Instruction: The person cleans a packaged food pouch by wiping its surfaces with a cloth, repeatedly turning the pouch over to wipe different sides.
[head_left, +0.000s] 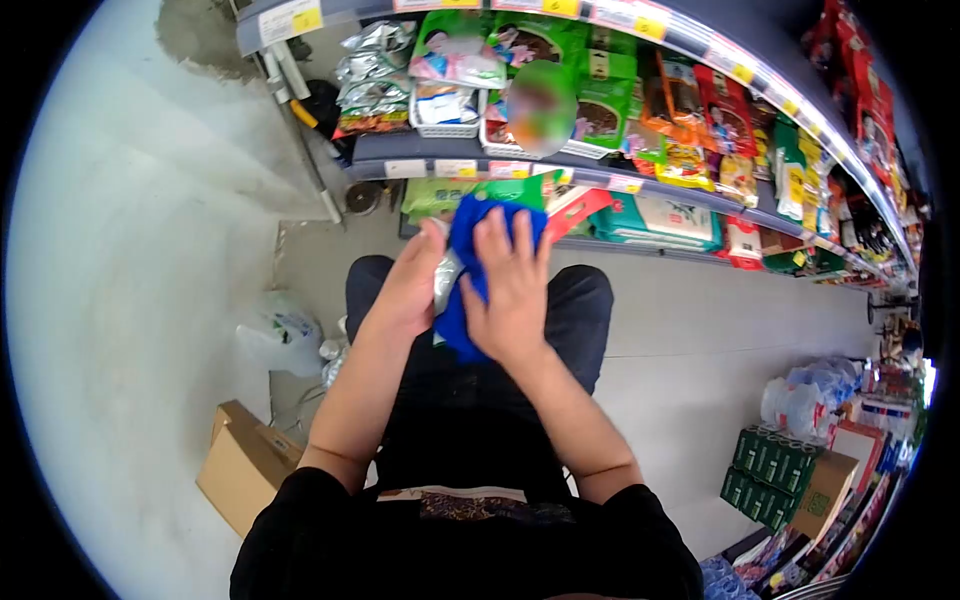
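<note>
My left hand (408,283) is closed around the edge of a silvery packet (446,280), its thumb and fingers pointing up. Most of the packet is hidden behind a blue cloth (462,328). My right hand (512,290) presses the cloth against the packet, fingers spread over the fabric. Both hands are above my lap, in front of the lowest shelf. Just beyond the cloth lie green bags (437,196) and a red-edged package (578,212) on that shelf.
Shelves ahead hold green food bags (455,45), foil packets (375,75) and white baskets (445,128) behind a price-tag rail (455,169). A cardboard box (240,470) and plastic bag (280,335) stand left. Green cartons (770,475) and bottled water (810,395) are at right.
</note>
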